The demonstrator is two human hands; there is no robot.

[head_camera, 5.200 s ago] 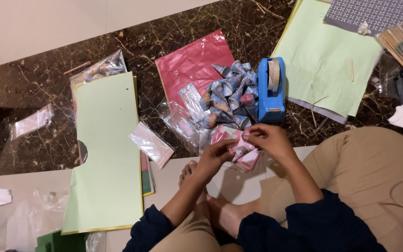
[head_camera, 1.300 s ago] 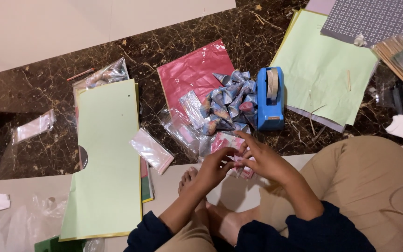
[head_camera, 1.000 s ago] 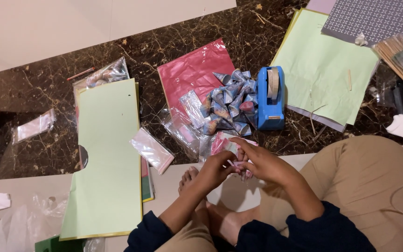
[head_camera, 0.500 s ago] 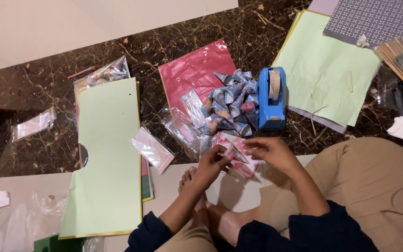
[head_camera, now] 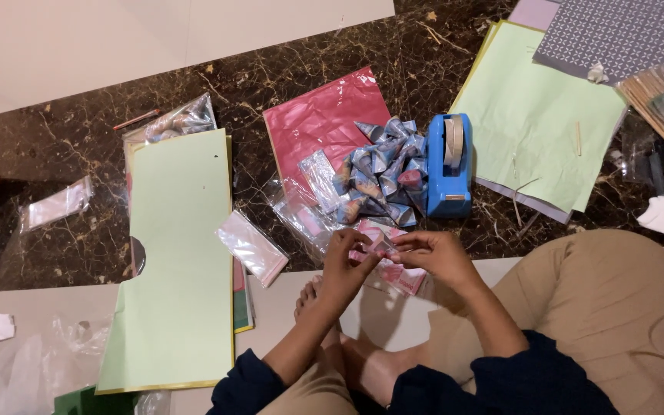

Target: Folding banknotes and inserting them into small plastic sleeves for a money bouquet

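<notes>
Two hands meet right in front of you over the floor: your left hand (head_camera: 350, 261) and your right hand (head_camera: 433, 257) are both pinched, fingertips together, on a small pink printed packet (head_camera: 382, 247) in clear wrapping, held just above your bare feet (head_camera: 324, 307). The grip is narrow on both sides, thumbs and forefingers closed on the packet's upper edge, and more pink wrapped pieces (head_camera: 403, 278) lie right under your right hand. Just beyond your fingers there's a heap of folded blue paper cones (head_camera: 378, 173), resting partly on a red sheet (head_camera: 320, 123), with a blue tape dispenser (head_camera: 449, 165) standing just beside the heap on its right. Clear plastic bags (head_camera: 301, 211) lie between the cones and your left hand, and another small clear bag (head_camera: 251, 247) sits off to the left, touching the edge of a long light green sheet (head_camera: 178, 253). A second stack of green paper (head_camera: 539, 115) lies to the far right of the dispenser, well apart from your hands, on the dark marble floor (head_camera: 78, 161).
</notes>
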